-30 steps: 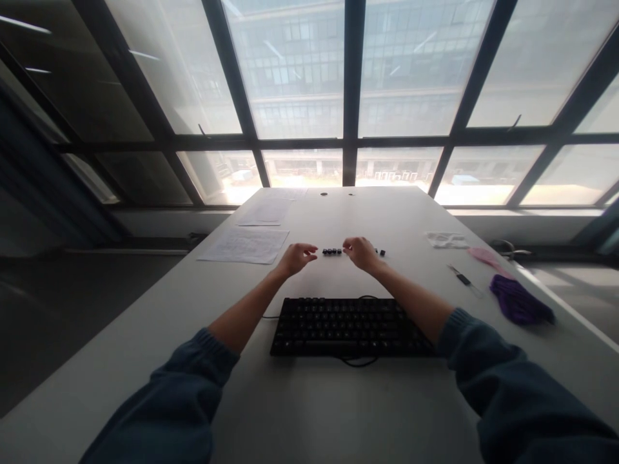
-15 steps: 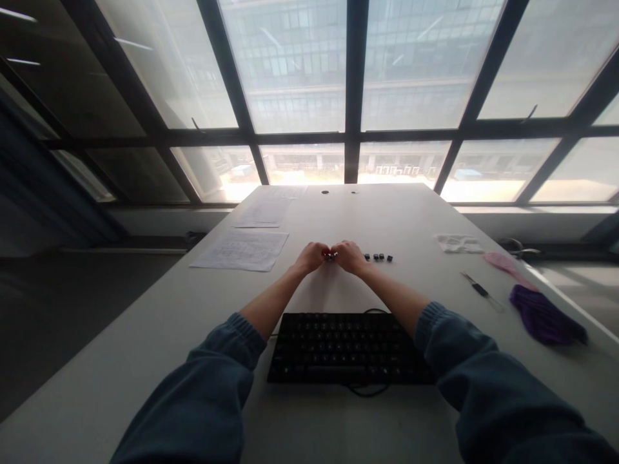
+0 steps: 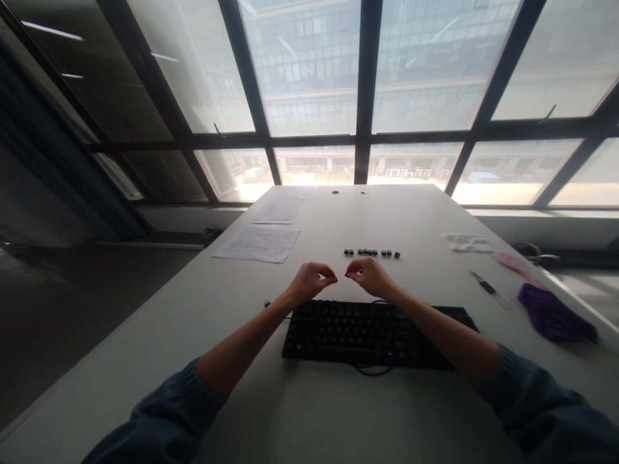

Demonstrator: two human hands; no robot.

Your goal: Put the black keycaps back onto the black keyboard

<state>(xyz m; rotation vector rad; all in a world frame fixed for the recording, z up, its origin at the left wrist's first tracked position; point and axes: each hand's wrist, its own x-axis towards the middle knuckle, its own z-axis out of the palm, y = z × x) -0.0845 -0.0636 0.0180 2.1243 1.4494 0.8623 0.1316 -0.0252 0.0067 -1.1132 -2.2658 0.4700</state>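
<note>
Over the far edge of the black keyboard [image 3: 367, 335], my left hand [image 3: 312, 281] is closed in a pinch, with a small dark piece, apparently a keycap [image 3: 335, 280], at its fingertips. Facing it across a narrow gap, my right hand [image 3: 370, 274] pinches a similar dark keycap [image 3: 347, 275]; both pieces are mostly covered by fingers. Just beyond the hands, several small black keycaps [image 3: 367, 252] lie in a row on the white table [image 3: 387, 219]. My right forearm crosses above the keyboard's right part.
Printed sheets [image 3: 258, 243] lie to the left. At the right are a white cloth [image 3: 468, 243], a tool with a black grip [image 3: 487, 287], and a pink and purple bundle [image 3: 556, 312]. A cable [image 3: 372, 372] shows at the keyboard's near edge. Windows stand behind the table.
Both hands have drawn back toward me from the left end of the keycap row and moved slightly apart. Keycaps they had covered now show. The view has shifted a little.
</note>
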